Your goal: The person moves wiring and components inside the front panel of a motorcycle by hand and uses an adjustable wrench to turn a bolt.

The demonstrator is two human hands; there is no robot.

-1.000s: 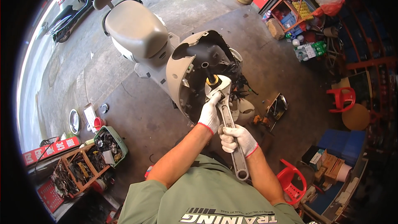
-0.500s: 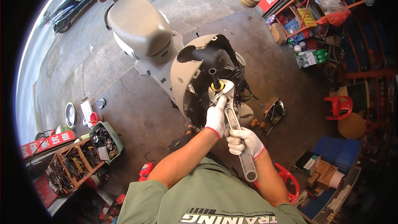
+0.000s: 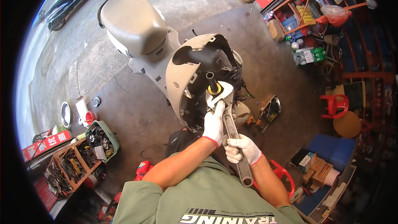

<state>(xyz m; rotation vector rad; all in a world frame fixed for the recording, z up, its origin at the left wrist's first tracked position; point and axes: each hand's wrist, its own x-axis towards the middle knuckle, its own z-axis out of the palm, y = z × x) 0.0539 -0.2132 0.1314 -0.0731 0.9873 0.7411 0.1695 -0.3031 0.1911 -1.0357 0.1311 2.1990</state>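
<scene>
A large silver adjustable wrench (image 3: 229, 121) has its jaw set around the yellow-ringed base of an upright black steering stem (image 3: 212, 82). My left hand (image 3: 214, 121), in a white glove with red cuff trim, grips it just below the jaw. Further down, my gloved right hand (image 3: 243, 149) is wrapped round the handle, whose holed end sticks out toward my body. The stem rises from the opened front of a beige scooter, inside a curved front panel (image 3: 177, 84). Dark wiring shows beside it. Where the jaw meets the stem is partly hidden.
Behind the front panel is the scooter's seat (image 3: 134, 23). At left stand a green bin of parts (image 3: 112, 135) and an orange tool rack (image 3: 74, 161). A red stool (image 3: 334, 106) and a bench with boxes (image 3: 321, 170) are at right. A mirror (image 3: 271, 110) lies on the floor.
The view has shifted slightly, so the scooter and wrench appear a little lower and further left. Both hands keep their hold, and any turning of the wrench is too small to tell.
</scene>
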